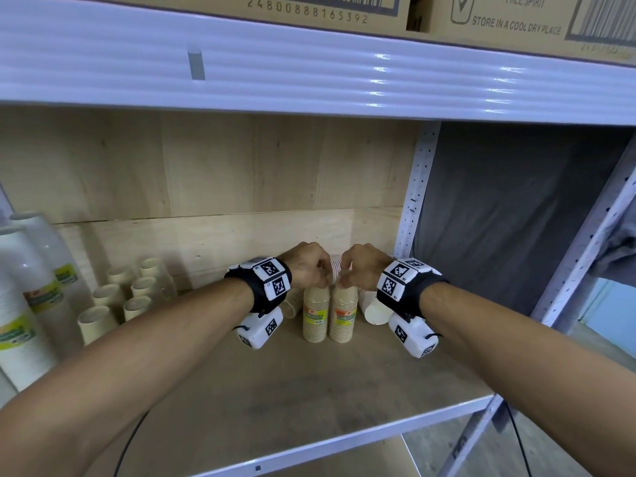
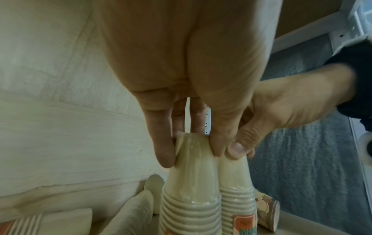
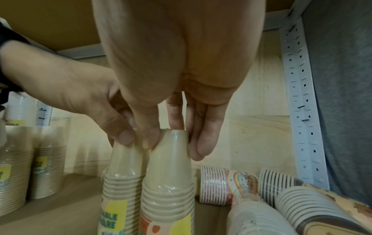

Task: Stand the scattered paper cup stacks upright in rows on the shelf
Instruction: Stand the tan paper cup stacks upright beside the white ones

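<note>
Two beige wrapped paper cup stacks stand upright side by side at mid-shelf, the left stack touching the right stack. My left hand pinches the left stack's top between thumb and fingers. My right hand pinches the top of the right one. Fallen stacks lie around them: a beige one on the left, a white one on the right, and patterned ones behind.
Rows of upright beige stacks stand at the back left, with taller white stacks at the far left. The shelf board is bare in front. A perforated post bounds the right side. Overhead runs the upper shelf beam.
</note>
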